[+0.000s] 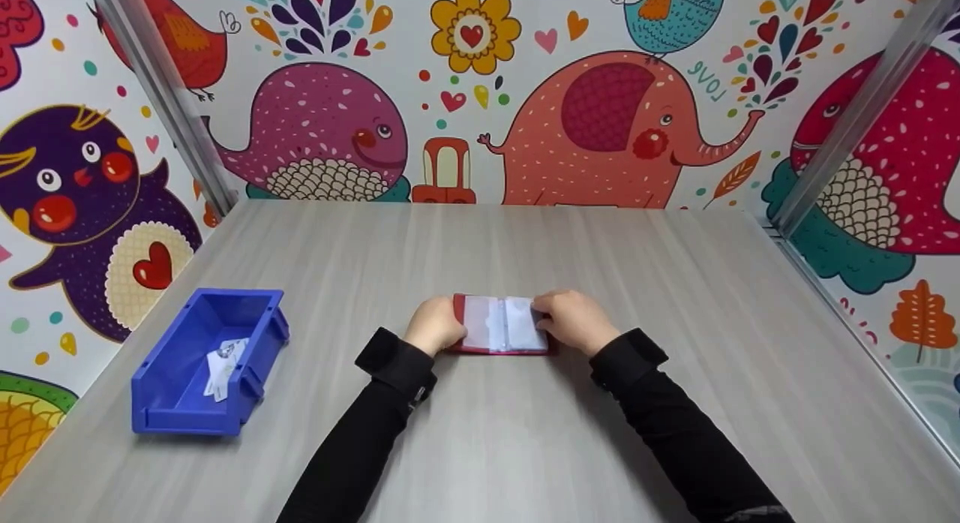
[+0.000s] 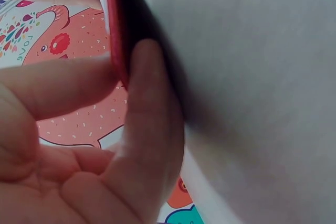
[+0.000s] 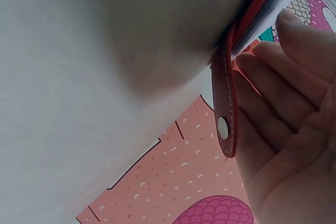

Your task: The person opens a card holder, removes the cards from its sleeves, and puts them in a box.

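Observation:
A red card holder (image 1: 521, 335) lies opened out between the two hands, with clear plastic sleeves showing on both sides. My left hand (image 1: 436, 324) grips its left edge; in the left wrist view the red cover edge (image 2: 116, 30) runs between the thumb and a finger. At the right edge, my right hand (image 1: 576, 320) holds the sleeves, thumb over the page side and fingers at the far corner. A strap (image 3: 224, 98) with a metal snap sticks out beside the right fingers in the right wrist view.
To the left on the wood-grain table (image 1: 495, 448) stands a blue bin (image 1: 255, 313) with several white cards (image 1: 223, 369) inside. Walls with cartoon animals and metal posts (image 1: 840, 103) border the table at the back and sides.

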Motion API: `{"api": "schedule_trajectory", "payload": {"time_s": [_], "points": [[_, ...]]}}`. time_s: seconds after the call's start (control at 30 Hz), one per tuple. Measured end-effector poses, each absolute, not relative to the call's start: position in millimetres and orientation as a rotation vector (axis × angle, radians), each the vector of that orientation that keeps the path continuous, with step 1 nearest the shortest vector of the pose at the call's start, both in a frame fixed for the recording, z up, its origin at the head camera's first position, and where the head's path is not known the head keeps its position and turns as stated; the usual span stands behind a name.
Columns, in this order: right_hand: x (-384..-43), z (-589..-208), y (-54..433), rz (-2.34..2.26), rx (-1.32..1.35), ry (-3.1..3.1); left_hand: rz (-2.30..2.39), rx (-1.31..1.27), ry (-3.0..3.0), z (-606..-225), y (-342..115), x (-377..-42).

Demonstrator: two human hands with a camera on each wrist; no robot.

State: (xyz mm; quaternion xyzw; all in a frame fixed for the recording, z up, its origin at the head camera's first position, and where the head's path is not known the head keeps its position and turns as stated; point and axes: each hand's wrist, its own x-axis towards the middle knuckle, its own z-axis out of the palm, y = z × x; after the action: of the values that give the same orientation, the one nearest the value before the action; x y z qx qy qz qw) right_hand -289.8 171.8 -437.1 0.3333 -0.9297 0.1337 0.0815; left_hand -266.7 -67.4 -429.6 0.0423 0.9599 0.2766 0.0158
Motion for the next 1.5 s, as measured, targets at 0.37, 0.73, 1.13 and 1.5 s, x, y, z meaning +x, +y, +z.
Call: {"api": "schedule_trajectory", "payload": {"time_s": [0.37,0.73,1.13,1.5], "points": [[-286.5,-437.1,170.5,0.343,1.015,-2.799,0.892,0.132,2.985,-429.4,-66.4,-267.0],[-281.5,-438.5,170.5,0.325,1.057,-2.779,0.884,0.113,2.978,-429.5,-66.4,-267.1],[-278.1,-437.6,166.2,0.370,1.109,-2.728,0.897,0.132,2.981,-428.8,-67.5,-265.7],[-275.5,-438.1,159.1,0.391,1.155,-2.712,0.885,0.135,2.985,-429.0,-68.0,-266.4]]}}
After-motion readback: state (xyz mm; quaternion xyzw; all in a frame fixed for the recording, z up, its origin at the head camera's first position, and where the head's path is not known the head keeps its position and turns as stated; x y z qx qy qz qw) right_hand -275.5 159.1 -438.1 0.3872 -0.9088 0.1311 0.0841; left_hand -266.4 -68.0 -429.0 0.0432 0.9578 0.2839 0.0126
